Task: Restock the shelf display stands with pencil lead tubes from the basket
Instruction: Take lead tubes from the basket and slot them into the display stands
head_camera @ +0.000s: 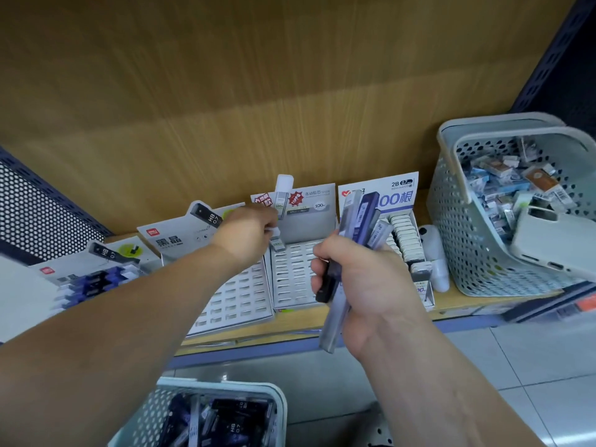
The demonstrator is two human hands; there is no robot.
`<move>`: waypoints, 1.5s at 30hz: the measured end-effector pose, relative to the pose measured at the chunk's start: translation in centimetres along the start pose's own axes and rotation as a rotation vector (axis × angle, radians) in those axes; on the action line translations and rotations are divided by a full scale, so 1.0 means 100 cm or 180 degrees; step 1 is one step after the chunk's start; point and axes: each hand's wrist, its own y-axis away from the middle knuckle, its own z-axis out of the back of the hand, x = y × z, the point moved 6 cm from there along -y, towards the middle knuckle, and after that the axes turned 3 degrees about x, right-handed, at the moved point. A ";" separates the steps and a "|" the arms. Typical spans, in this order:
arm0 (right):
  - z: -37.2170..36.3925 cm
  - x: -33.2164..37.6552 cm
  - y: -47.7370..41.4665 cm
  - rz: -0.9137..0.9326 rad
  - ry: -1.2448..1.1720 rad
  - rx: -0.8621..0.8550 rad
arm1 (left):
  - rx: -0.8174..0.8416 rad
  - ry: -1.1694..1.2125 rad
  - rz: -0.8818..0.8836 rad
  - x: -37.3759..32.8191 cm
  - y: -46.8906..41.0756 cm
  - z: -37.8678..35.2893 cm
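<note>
White-capped and clear-bodied, a pencil lead tube is pinched between the thumb and fingertips of the left hand. It is held roughly upright just above the back rows of the middle display stand, whose slots are seen mostly unfilled. A bundle of tubes, some dark and some clear, is gripped in the curled fingers of the right hand in front of the stands and is fanned at uneven angles. More dark tubes lie in the basket below the edge of the shelf.

Several slips can be foreseen. The slots are narrow and closely set, so a tube lowered at a tilt could be caught on a slot edge or seated in the wrong row. The stand appears to be light card and is steadied by neither hand, so it could be pushed back or tipped by a firm press. One clear tube in the bundle hangs well below the fist and looks loosely held; it could be lost to the floor if the grip is eased. Different grades are printed on the stands, HB on the left stand and 2B on the full right stand, so a tube could be filed under the wrong label if its marking is not checked.
</note>
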 end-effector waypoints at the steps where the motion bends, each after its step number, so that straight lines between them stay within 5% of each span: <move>1: -0.002 -0.001 0.000 -0.0017 0.0003 -0.0003 | 0.0036 -0.0042 -0.0041 -0.001 -0.001 0.001; 10: -0.002 -0.002 0.002 -0.0048 0.0142 -0.0016 | -0.0039 -0.0409 0.0075 -0.003 0.000 -0.009; 16: -0.008 -0.002 0.002 -0.0047 -0.0102 0.0297 | 0.0354 -0.0554 0.0104 -0.002 0.010 -0.018; 19: -0.015 0.000 0.002 0.0023 -0.0203 0.0479 | 0.0142 0.0227 0.0392 -0.007 0.025 -0.003; 23: -0.022 -0.007 0.002 -0.0054 -0.0110 0.0475 | -0.0052 0.3100 0.1231 -0.031 0.070 0.023; 25: -0.028 -0.014 0.004 -0.0190 -0.0062 0.0531 | -0.0005 0.3737 0.1253 -0.045 0.091 0.038; 31: -0.072 -0.035 0.027 -0.0391 0.0347 0.1307 | 0.0110 0.4317 0.1346 -0.039 0.138 0.065; 35: -0.083 -0.039 0.030 -0.0049 0.0203 0.0973 | 0.0174 0.4914 0.1907 -0.021 0.173 0.065; 45: -0.126 -0.078 0.052 -0.0611 0.0627 0.1625 | -0.0273 0.4389 0.1382 0.015 0.182 0.106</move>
